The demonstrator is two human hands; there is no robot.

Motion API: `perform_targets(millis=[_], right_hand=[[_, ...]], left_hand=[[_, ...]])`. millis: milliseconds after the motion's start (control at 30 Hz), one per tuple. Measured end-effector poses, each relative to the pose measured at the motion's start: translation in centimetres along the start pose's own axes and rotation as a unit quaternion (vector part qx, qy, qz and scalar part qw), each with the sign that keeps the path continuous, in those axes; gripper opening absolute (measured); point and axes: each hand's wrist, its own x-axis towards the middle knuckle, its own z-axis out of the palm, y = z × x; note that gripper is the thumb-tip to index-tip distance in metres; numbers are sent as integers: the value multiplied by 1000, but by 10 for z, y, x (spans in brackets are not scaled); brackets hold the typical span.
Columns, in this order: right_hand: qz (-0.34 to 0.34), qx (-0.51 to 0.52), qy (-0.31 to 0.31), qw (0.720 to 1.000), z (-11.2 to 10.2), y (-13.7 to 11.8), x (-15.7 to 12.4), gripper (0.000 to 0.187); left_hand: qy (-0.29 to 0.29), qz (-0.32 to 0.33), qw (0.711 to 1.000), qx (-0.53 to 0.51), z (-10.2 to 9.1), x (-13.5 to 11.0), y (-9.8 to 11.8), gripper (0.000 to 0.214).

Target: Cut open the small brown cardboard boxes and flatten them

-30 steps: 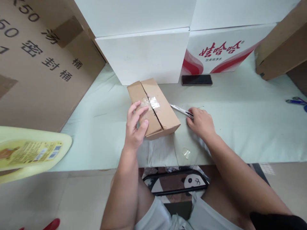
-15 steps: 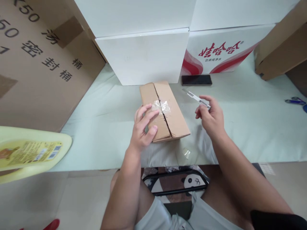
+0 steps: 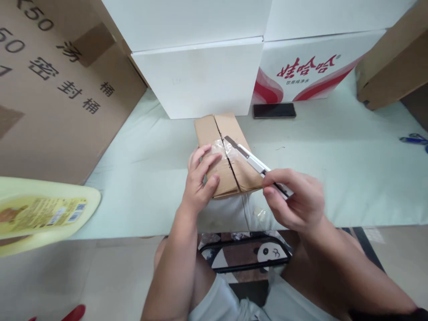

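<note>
A small brown cardboard box (image 3: 247, 171) lies on the pale green cloth, its top flaps meeting at a dark seam. Clear tape (image 3: 219, 146) crosses that seam. On the left part of the box top rests my left hand (image 3: 199, 176), fingers spread, fingertips at the edge of the tape. My right hand (image 3: 296, 198) is closed around the handle of a utility knife (image 3: 250, 161). Its blade is out and points up and left over the tape. Whether the blade touches the tape I cannot tell.
Behind the box stand white cartons (image 3: 200, 80) and a black phone (image 3: 274, 110). A large brown carton (image 3: 110, 120) and a yellow jug (image 3: 76, 196) are on the left. At the right edge lies a blue-handled tool (image 3: 413, 140). A tape scrap (image 3: 260, 214) lies near the table edge.
My right hand has come down toward me and turned the utility knife, bringing its blade leftward from beside the box to over the tape. My left hand stays in place.
</note>
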Motion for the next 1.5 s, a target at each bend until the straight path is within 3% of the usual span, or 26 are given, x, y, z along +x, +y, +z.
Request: perform_targets(millis=[433,667,867,1033,1367,1500], right_hand=[[-20,-12,-59,998,8,6,0,10],[-11,-58,-111,992,3,-7,4,19],[4,-128,-113,985,-2,-20,6,26],[-3,-175,-122,977,3,-21,4,32],[-25,-198,-143,969,-8,-25,6,31],[-33,-222,-139,965,-5,-24,5,33]], left_hand=[[0,-4,1000,8,0,0,2,45],[-10,-15,1000,13,-2,1,4,46],[-17,-3,999,44,1,2,10,53],[19,18,997,71,12,1,20,55],[24,-4,996,86,15,1,22,50],[35,19,996,85,16,1,22,51]])
